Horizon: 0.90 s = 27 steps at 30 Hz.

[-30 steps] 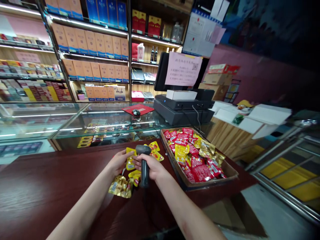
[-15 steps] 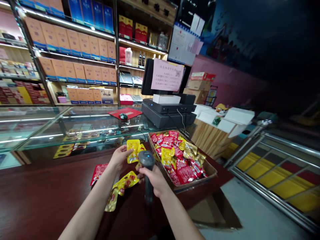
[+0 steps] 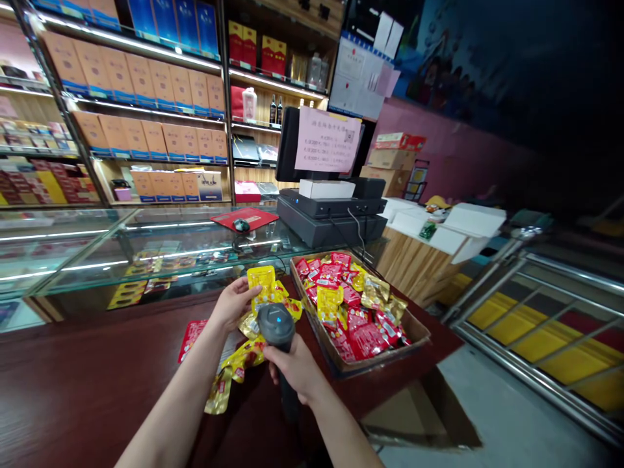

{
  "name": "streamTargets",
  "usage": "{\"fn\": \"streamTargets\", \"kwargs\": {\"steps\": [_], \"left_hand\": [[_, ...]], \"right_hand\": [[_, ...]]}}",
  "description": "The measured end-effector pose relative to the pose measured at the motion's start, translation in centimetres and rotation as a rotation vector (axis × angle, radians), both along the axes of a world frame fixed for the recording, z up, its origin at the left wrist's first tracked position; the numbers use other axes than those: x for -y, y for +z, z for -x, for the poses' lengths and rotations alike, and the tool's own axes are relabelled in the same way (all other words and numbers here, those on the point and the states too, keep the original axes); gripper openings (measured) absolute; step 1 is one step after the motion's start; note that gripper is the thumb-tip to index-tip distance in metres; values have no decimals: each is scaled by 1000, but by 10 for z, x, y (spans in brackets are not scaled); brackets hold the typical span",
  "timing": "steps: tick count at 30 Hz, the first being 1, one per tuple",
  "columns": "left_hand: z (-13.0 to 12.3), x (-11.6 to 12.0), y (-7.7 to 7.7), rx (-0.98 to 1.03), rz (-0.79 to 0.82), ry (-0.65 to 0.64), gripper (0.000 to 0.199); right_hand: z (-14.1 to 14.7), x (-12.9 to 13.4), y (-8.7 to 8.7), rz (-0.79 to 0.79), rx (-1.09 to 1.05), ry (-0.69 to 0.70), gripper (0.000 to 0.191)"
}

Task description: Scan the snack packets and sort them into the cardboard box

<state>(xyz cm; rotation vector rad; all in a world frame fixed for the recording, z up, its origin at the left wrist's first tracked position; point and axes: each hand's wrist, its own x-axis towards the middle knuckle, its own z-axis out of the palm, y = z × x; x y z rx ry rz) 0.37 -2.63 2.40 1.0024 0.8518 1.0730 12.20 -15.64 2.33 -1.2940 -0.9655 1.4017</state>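
Observation:
Between thumb and fingers, my left hand (image 3: 234, 304) pinches a yellow snack packet (image 3: 262, 284), held upright above the counter. My right hand (image 3: 291, 365) is wrapped round the handle of a dark barcode scanner (image 3: 276, 324), whose head points toward that packet; a small blue light shows on top. Beyond the scanner lie more yellow packets (image 3: 294, 307), partly hidden by it. Under and beside my left forearm rest a gold packet (image 3: 218, 392), a yellow packet (image 3: 242, 357) and a red packet (image 3: 193, 338). An open cardboard box (image 3: 336, 369) of red, yellow and gold packets stands right of the scanner.
A dark red counter (image 3: 97, 383) meets a glass display case (image 3: 160, 227). Behind the box are a cash drawer (image 3: 326, 224) and a monitor with a paper notice (image 3: 327, 140). A mouse (image 3: 241, 225) sits on a red mat. Metal railings (image 3: 550, 312) stand at right.
The scanner in my right hand has moved slightly left and nearer to me, uncovering more yellow packets behind it. My left hand still holds its packet. The view has shifted slightly.

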Motion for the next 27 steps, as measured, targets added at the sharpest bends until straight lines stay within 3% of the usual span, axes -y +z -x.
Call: {"fn": "streamTargets", "kwargs": {"steps": [10,15,18,21,27], "left_hand": [[-3,2,1,9,-17,-10,47],[-2,-2,-7,-39,2,3,47],[-3,-3,-11,-20,11,-28,45],[-6,1,-9,2,35,-80,46],[-12,18,11,73,174,-255,38]], "right_hand": [[-1,-3,-6,-37,6,-1,14],[-3,-2,-7,-28,-10,-21,13],[-9,-3,-1,-146,0,-141,14],[-20,-10,9,-258,-24,-265,30],[-44,-27,28,-104,-183,-279,23]]}}
